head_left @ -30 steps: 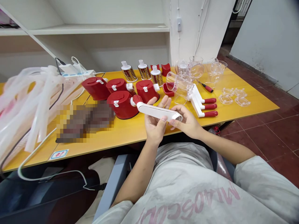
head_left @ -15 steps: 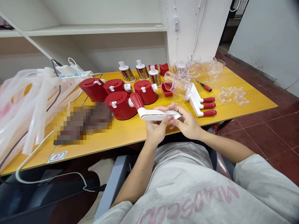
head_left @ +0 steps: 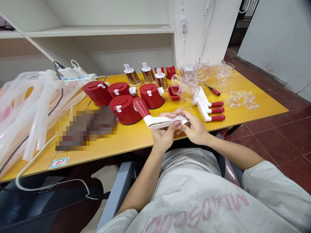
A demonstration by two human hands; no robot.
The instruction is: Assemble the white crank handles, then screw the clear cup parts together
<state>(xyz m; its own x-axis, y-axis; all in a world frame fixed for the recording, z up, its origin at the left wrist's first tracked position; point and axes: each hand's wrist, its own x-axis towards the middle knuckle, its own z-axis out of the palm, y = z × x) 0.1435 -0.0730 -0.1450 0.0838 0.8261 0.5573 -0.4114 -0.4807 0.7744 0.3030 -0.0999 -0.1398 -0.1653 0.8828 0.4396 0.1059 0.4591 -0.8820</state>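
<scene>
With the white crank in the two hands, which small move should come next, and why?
Perhaps set the white crank beside the three similar cranks: the left hand and right hand both hold it, and those lie grouped on the table.

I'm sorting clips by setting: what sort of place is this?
Probably a small workshop or workroom: several matching red housings and a screwdriver are set out on a long yellow table.
</scene>
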